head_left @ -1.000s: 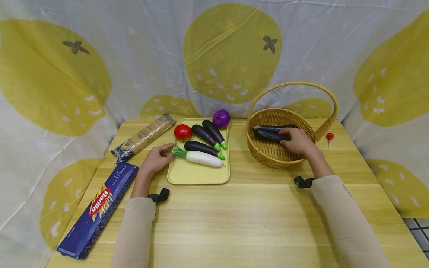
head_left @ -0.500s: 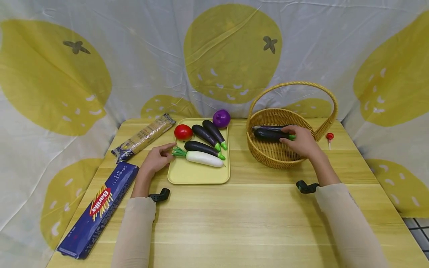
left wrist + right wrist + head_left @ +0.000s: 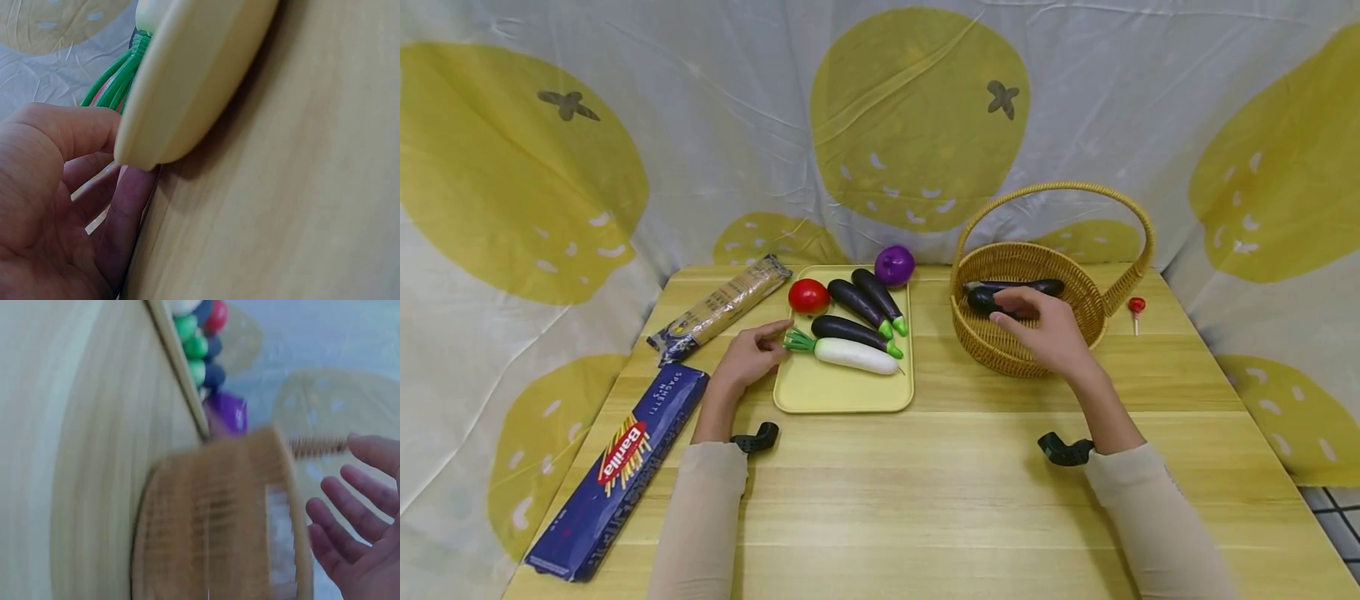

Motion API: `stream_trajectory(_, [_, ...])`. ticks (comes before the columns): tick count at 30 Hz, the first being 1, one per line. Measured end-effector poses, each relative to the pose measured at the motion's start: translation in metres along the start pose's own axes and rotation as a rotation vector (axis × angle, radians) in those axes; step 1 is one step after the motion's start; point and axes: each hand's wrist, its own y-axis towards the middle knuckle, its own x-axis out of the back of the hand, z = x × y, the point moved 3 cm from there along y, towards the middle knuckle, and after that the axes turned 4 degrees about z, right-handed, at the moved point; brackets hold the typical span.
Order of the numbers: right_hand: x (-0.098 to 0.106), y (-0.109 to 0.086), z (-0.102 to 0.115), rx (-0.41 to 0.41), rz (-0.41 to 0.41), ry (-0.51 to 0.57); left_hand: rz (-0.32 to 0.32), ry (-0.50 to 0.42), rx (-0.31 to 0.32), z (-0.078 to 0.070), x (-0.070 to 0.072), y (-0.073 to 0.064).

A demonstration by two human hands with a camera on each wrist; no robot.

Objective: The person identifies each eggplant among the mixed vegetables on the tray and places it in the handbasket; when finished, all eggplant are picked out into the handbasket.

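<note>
My left hand (image 3: 751, 357) holds the left edge of the yellow tray (image 3: 842, 400); in the left wrist view the tray's rim (image 3: 181, 94) sits between its fingers. On the tray lie a white radish (image 3: 856, 355) with green leaves, three eggplants (image 3: 850, 332) and a red tomato (image 3: 808, 297). My right hand (image 3: 1051, 332) is over the front of the wicker basket (image 3: 1000, 354), fingers spread and holding nothing. In the right wrist view its fingers (image 3: 350, 519) are beside the basket rim. Inside the basket rest two eggplants (image 3: 981, 300), the nearer one partly hidden by the hand.
A purple round vegetable (image 3: 894, 266) is at the tray's back right corner. To the left lie a clear pasta packet (image 3: 722, 308) and a blue spaghetti box (image 3: 617, 475). A red lollipop (image 3: 1137, 307) lies right of the basket, whose tall handle (image 3: 1060, 187) arches over it.
My right hand has let go of the nearer eggplant in the basket and drawn back toward the front left, its fingers opening. The left hand stays at the tray edge.
</note>
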Motion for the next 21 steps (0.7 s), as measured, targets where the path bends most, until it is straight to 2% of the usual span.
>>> stream_trajectory(9, [-0.049,0.005,0.035,0.101,0.049,0.122,-0.001,-0.003,-0.005,0.001,0.000,0.001])
stream_trajectory(16, [-0.088,0.021,0.039,0.066,0.142,0.202,-0.004,-0.008,-0.007,0.001,0.000,0.000])
stream_trajectory(21, [-0.105,0.029,0.040,0.044,0.182,0.241,0.001,-0.005,-0.002,0.002,0.000,0.001])
